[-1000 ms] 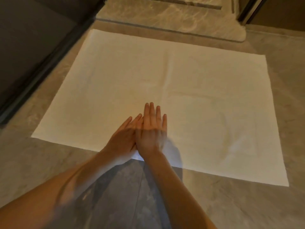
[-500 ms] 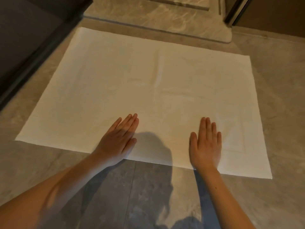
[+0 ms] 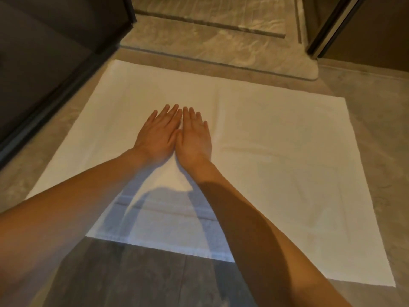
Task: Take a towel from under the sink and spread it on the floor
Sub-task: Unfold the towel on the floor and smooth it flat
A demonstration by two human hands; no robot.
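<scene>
A white towel (image 3: 276, 156) lies flat and unfolded on the grey floor, filling most of the view. My left hand (image 3: 158, 135) and my right hand (image 3: 194, 137) rest palm down on its middle, side by side and touching, fingers straight and pointing away from me. Neither hand holds anything. Both forearms stretch across the towel's near half and cast shadows on it. A faint crease runs to the right of my right hand.
A dark glass panel with a black frame (image 3: 55, 69) borders the towel on the left. Beyond the far edge lies a pale marble threshold (image 3: 221, 47). A dark door frame (image 3: 329, 25) stands at the upper right. Bare floor tiles (image 3: 137, 278) lie near me.
Half a second ago my hands were apart near the towel's front edge. Both have slid forward and together to the towel's middle, and the view has moved closer.
</scene>
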